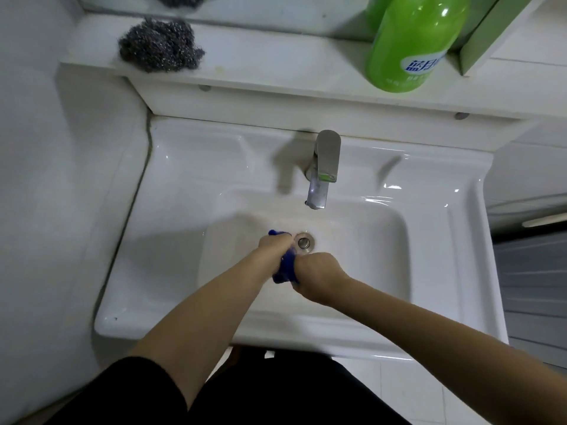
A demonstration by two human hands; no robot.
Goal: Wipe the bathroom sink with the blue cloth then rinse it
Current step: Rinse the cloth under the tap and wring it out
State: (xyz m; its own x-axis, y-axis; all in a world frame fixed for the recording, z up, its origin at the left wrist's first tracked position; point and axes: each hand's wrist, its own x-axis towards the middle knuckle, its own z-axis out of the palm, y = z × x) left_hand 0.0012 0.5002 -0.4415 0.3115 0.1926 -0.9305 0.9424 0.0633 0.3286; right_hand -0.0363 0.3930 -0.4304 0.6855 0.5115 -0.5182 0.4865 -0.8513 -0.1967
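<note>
Since both hands are down in the basin, mapping outward from them: the white ceramic sink surrounds both, rim well clear on every side. Ledge runs far beyond the hands, past the sink's back edge. On it, a green detergent bottle stands beyond and right of the right hand, and a steel wool scourer lies beyond and left of the left hand. Chrome faucet is straight ahead of the hands, spout ending just past them, with no stream visible, so it looks off. Left hand is fisted around the far end of the blue cloth, right hand fisted around the near end. Reads as wringing or scrubbing, can't tell which. Cloth is bunched between the fists, low in the basin. Drain is just right of the left hand and just ahead of the right. Risks: with no water running, twisting alone leaves grime in the fabric. A loose corner slipping from either fist could land on the open drain and block it. A hard twist could fling drips over the rim.
</note>
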